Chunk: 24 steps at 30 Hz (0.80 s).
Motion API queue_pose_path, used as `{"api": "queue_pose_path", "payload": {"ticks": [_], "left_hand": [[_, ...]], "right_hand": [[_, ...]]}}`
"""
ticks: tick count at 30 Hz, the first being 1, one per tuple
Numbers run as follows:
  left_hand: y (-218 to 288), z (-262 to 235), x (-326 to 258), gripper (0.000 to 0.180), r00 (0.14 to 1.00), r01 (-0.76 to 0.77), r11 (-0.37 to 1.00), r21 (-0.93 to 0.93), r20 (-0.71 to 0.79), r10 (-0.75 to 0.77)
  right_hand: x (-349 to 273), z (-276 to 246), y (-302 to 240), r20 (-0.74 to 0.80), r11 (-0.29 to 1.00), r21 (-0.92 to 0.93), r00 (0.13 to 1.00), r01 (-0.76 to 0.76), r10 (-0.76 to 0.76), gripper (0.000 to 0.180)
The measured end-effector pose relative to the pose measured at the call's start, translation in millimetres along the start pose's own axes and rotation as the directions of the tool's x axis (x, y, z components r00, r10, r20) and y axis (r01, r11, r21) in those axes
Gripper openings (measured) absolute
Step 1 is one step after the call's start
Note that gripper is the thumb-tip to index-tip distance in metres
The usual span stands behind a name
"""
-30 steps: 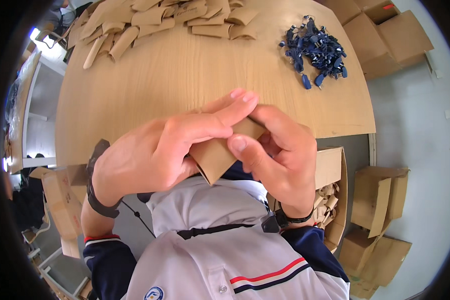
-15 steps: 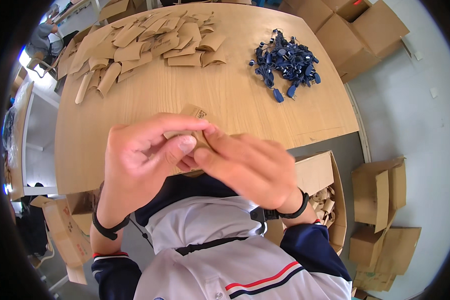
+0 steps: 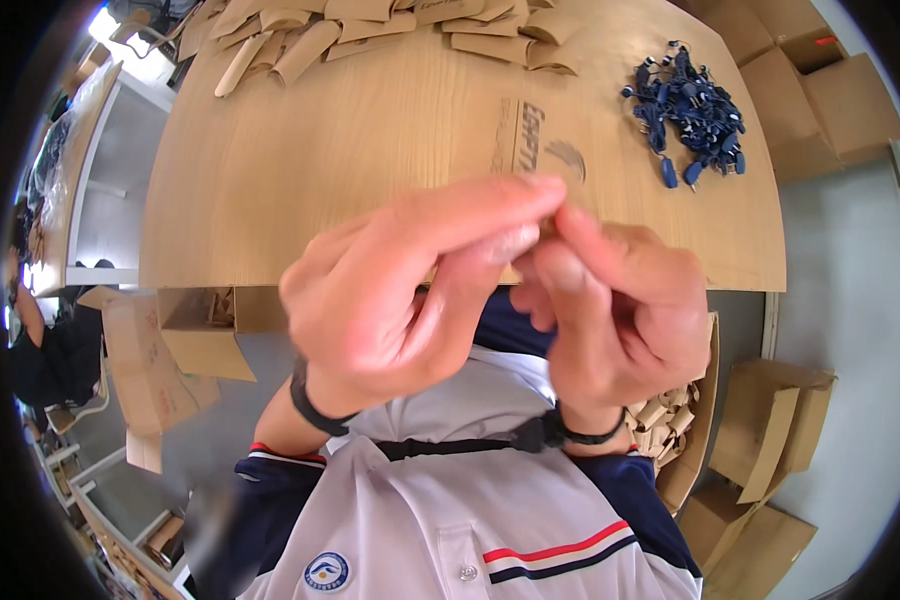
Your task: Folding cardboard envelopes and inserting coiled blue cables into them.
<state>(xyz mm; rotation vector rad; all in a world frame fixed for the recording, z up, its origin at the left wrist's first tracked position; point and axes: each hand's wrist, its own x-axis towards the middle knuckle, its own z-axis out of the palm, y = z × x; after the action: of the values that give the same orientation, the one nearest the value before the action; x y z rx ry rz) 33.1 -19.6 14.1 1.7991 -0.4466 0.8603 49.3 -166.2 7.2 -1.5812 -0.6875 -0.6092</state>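
My left hand (image 3: 400,280) and my right hand (image 3: 620,300) meet above the near edge of the table, their fingertips pinching the near end of a brown kraft cardboard pillow box (image 3: 530,150). Dark print shows on the face of the box, which stretches away from my fingers and nearly blends with the wood behind it. My fingers hide its near end, so I cannot tell whether that end is folded in.
Flattened-looking pillow boxes (image 3: 370,28) lie heaped at the far left of the table (image 3: 270,180). A tangle of dark blue earphones (image 3: 695,110) sits at the far right. Below the right side, a carton (image 3: 707,400) holds brown pieces. More cartons (image 3: 770,420) stand at right.
Both hands have shifted right with the box and look larger, closer to the camera. The box's print now shows more fully. The view has tilted, so the table's heaps sit higher and further right.
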Motion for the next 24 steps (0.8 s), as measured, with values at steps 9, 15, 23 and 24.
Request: {"api": "queue_pose_path", "payload": {"ticks": [9,15,23,24], "left_hand": [[10,11,-25,0.02,0.699,0.696,0.405,-0.593,0.432,-0.57],[7,-19,2,0.02,0.448,0.824,0.551,-0.133,0.749,-0.488],[-24,7,19,0.01,0.36,0.419,0.83,-0.368,0.907,0.22],[-22,8,19,0.008,0.389,0.379,0.839,-0.39,0.89,0.238]], "right_hand": [[-15,-18,22,0.299,0.968,-0.23,0.94,-0.098,0.166,0.031],[-19,-44,18,0.56,0.835,-0.112,0.66,-0.538,0.5,0.027],[-27,-37,50,0.969,0.517,0.195,0.244,-0.834,0.028,0.039],[-11,-41,40,0.985,0.505,0.125,0.166,-0.854,0.037,0.039]]}}
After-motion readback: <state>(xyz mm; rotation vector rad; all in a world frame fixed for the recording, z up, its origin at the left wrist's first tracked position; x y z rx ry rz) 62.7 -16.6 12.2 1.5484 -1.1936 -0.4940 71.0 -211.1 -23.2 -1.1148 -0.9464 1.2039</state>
